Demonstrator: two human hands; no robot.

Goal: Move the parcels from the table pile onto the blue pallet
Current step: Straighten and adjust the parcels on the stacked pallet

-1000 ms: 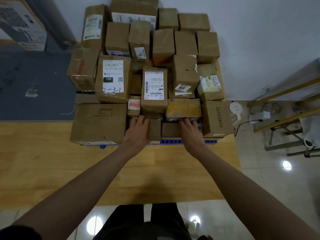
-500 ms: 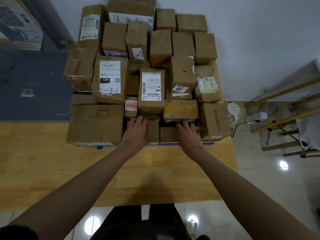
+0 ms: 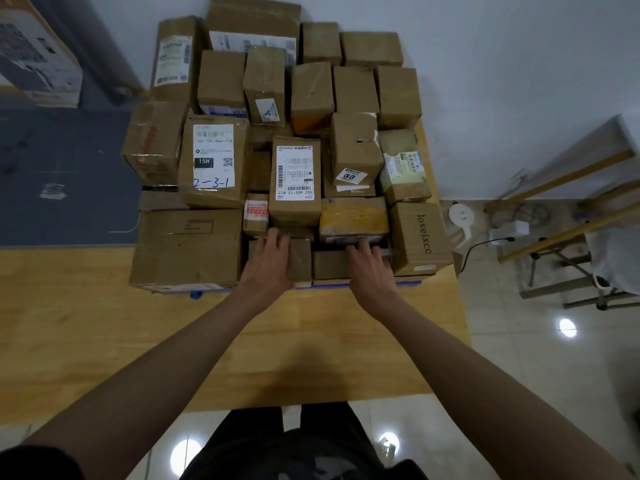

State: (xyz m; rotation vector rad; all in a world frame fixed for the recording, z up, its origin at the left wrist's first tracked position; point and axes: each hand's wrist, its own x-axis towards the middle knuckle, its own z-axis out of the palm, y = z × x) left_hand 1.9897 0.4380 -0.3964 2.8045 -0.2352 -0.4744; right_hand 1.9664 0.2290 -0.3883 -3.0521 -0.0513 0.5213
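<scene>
A tall stack of brown cardboard parcels (image 3: 294, 178) covers the far end of the wooden table (image 3: 173, 341). Only a thin blue edge of the pallet (image 3: 407, 281) shows under the front row. My left hand (image 3: 272, 259) lies flat with straight fingers on a small front-row box (image 3: 299, 259). My right hand (image 3: 370, 265) rests, fingers extended, on the low brown box (image 3: 329, 265) beside it, fingertips under a yellow-taped parcel (image 3: 353, 218). Neither hand grips anything.
A large flat box (image 3: 187, 245) stands at the front left and a "loveixcc" box (image 3: 420, 237) at the front right. A grey mat (image 3: 62, 174) lies left. Right of the table are a white round device (image 3: 460, 213), a cable and wooden-framed furniture (image 3: 568, 237).
Both hands stay on the same two front boxes. The view has shifted slightly and the hands have slid a little deeper against the stack.
</scene>
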